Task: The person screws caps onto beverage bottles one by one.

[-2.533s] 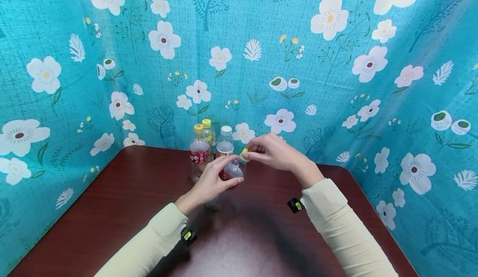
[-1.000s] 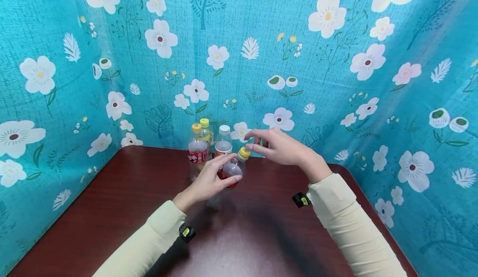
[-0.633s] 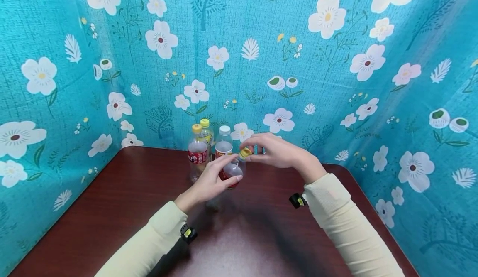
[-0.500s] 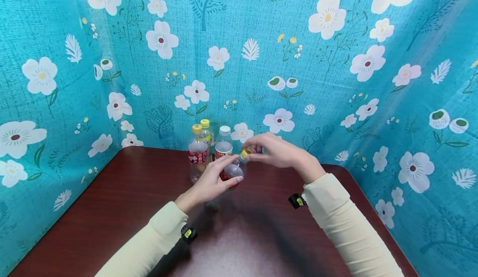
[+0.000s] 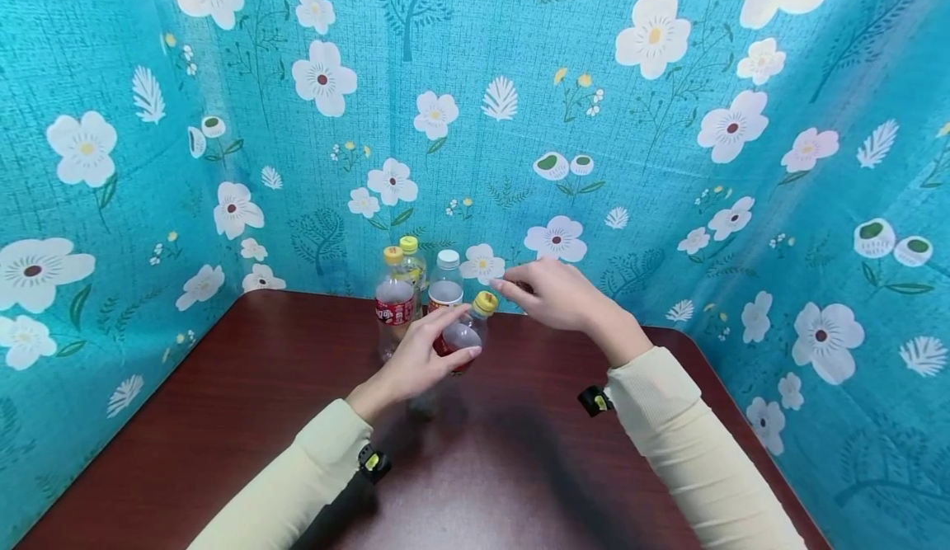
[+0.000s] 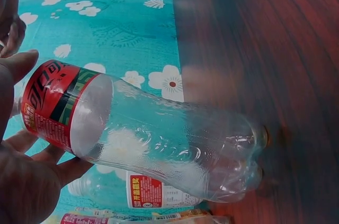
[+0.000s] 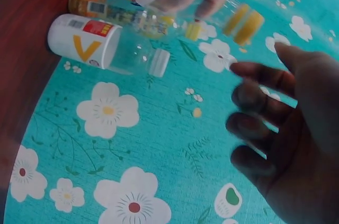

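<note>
In the head view my left hand (image 5: 420, 358) holds a clear plastic bottle (image 5: 463, 335) with a red label, its thumb and fingers around the labelled part. The bottle leans to the right, and its yellow cap (image 5: 486, 303) sits on the neck. The left wrist view shows the bottle's clear lower body (image 6: 159, 134) reaching down toward the table; whether its base touches is unclear. My right hand (image 5: 557, 296) hovers just right of the cap, fingers loosely bent and apart from it. Nothing lies in that hand in the right wrist view, where the cap (image 7: 244, 24) is near the fingertips.
Behind the held bottle stand an orange-capped bottle (image 5: 394, 307) with a red label, a yellow-capped bottle (image 5: 410, 257) and a white-capped bottle (image 5: 447, 278). A flowered turquoise cloth (image 5: 475, 63) encloses the back and sides of the dark red table (image 5: 475, 459).
Half a second ago my right fingers pinched the yellow cap; now they have let go and drawn slightly right and up. Earlier they also released and regripped it. The left hand keeps its hold.
</note>
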The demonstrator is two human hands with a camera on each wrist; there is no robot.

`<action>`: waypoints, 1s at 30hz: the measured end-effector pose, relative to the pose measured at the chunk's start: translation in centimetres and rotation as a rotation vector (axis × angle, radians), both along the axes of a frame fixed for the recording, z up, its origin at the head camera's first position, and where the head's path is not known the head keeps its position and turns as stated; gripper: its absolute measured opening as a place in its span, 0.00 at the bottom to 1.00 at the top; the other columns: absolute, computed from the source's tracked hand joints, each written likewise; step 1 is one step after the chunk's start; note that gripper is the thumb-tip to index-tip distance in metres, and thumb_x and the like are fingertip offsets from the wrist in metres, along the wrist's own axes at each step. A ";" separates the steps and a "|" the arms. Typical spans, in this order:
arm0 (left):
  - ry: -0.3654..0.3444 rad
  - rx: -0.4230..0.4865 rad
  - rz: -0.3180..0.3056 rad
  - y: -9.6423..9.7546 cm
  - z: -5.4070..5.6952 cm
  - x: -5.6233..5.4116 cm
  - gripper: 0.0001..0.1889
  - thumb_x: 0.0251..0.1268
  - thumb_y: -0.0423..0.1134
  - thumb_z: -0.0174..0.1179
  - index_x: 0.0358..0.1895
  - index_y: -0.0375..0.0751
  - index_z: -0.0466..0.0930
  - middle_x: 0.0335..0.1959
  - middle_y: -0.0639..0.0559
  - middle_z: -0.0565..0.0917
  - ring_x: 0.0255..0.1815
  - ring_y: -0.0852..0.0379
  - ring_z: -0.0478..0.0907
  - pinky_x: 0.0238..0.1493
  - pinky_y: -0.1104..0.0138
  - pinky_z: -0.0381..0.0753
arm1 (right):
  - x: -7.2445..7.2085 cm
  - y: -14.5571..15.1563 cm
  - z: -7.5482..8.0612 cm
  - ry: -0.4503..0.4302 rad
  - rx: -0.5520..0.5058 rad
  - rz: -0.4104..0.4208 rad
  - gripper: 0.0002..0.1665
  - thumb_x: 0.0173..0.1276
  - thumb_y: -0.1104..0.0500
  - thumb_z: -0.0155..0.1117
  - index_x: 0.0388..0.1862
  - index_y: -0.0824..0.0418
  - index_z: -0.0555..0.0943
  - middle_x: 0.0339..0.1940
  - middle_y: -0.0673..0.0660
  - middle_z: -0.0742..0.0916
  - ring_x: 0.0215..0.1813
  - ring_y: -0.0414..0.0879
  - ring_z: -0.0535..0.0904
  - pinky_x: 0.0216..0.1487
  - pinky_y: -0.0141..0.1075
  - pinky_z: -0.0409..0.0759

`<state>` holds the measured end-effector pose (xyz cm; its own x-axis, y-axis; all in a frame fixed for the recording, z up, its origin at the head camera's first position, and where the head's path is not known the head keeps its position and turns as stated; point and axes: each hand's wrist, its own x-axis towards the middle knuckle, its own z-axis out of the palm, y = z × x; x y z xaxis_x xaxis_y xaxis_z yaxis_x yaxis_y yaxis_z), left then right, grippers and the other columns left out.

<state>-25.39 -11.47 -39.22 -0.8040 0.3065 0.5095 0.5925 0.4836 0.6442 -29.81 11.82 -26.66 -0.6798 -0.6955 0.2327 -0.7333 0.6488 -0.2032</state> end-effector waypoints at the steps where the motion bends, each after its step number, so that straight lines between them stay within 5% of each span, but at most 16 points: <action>1: -0.003 0.002 0.001 0.0 0.0 0.0 0.34 0.64 0.45 0.73 0.73 0.46 0.73 0.69 0.49 0.77 0.68 0.51 0.74 0.63 0.53 0.79 | 0.0 0.1 0.1 -0.032 -0.015 0.020 0.18 0.81 0.45 0.56 0.32 0.50 0.83 0.17 0.48 0.75 0.19 0.43 0.69 0.26 0.39 0.69; 3: -0.006 0.003 0.001 -0.1 0.0 -0.1 0.34 0.64 0.45 0.73 0.73 0.46 0.73 0.69 0.49 0.77 0.68 0.51 0.74 0.62 0.53 0.80 | 0.0 0.4 0.3 -0.083 -0.028 0.059 0.13 0.79 0.46 0.58 0.49 0.51 0.84 0.24 0.48 0.79 0.21 0.43 0.72 0.28 0.40 0.72; 5: -0.006 -0.001 -0.001 -0.1 0.1 -0.1 0.34 0.64 0.45 0.73 0.73 0.46 0.73 0.69 0.48 0.77 0.69 0.50 0.74 0.63 0.53 0.79 | 0.0 0.4 0.4 -0.114 -0.018 0.089 0.20 0.77 0.46 0.62 0.63 0.52 0.80 0.32 0.47 0.82 0.23 0.43 0.74 0.31 0.41 0.75; 8: -0.021 -0.014 -0.008 0.0 0.1 -0.1 0.34 0.64 0.46 0.72 0.73 0.46 0.72 0.71 0.48 0.76 0.71 0.48 0.72 0.65 0.51 0.77 | -0.1 0.3 0.4 -0.143 0.005 0.137 0.28 0.74 0.46 0.66 0.69 0.53 0.76 0.39 0.46 0.82 0.29 0.43 0.77 0.36 0.40 0.78; 13: -0.061 -0.035 -0.012 0.2 0.1 0.0 0.35 0.65 0.47 0.71 0.75 0.48 0.71 0.73 0.49 0.74 0.75 0.47 0.68 0.68 0.50 0.74 | -0.2 -0.2 0.4 -0.161 0.003 0.198 0.18 0.72 0.50 0.69 0.58 0.54 0.84 0.37 0.45 0.84 0.38 0.42 0.79 0.42 0.39 0.80; 18: -0.060 -0.030 -0.022 0.3 0.1 0.1 0.35 0.65 0.47 0.71 0.75 0.48 0.71 0.72 0.49 0.74 0.73 0.48 0.70 0.66 0.51 0.77 | -0.3 -0.6 0.2 -0.148 -0.009 0.176 0.08 0.73 0.50 0.69 0.42 0.53 0.87 0.27 0.45 0.83 0.30 0.42 0.77 0.34 0.39 0.77; 24: -0.047 -0.039 -0.028 0.4 0.2 0.2 0.36 0.65 0.47 0.71 0.75 0.49 0.71 0.71 0.50 0.75 0.70 0.50 0.73 0.65 0.51 0.77 | -0.5 -0.7 -0.5 0.012 0.054 0.066 0.27 0.78 0.38 0.56 0.19 0.47 0.79 0.13 0.45 0.72 0.17 0.41 0.67 0.22 0.37 0.66; 27: -0.049 -0.043 -0.026 0.4 0.1 0.2 0.35 0.65 0.48 0.71 0.75 0.49 0.71 0.71 0.50 0.75 0.71 0.51 0.73 0.66 0.51 0.76 | -0.5 -0.4 -0.6 0.031 0.042 0.051 0.29 0.79 0.38 0.54 0.18 0.47 0.79 0.12 0.46 0.69 0.17 0.41 0.64 0.21 0.37 0.64; 30: -0.060 -0.037 -0.022 0.4 0.1 0.3 0.35 0.65 0.47 0.71 0.74 0.50 0.71 0.70 0.50 0.76 0.70 0.51 0.73 0.66 0.51 0.77 | -0.5 0.1 -0.4 -0.023 0.004 0.068 0.23 0.80 0.40 0.55 0.28 0.48 0.84 0.14 0.46 0.72 0.18 0.42 0.67 0.24 0.38 0.67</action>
<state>-25.07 -11.07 -39.11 -0.8255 0.3421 0.4489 0.5643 0.4952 0.6606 -30.29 11.90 -27.07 -0.6362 -0.7411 0.2146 -0.7708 0.5985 -0.2183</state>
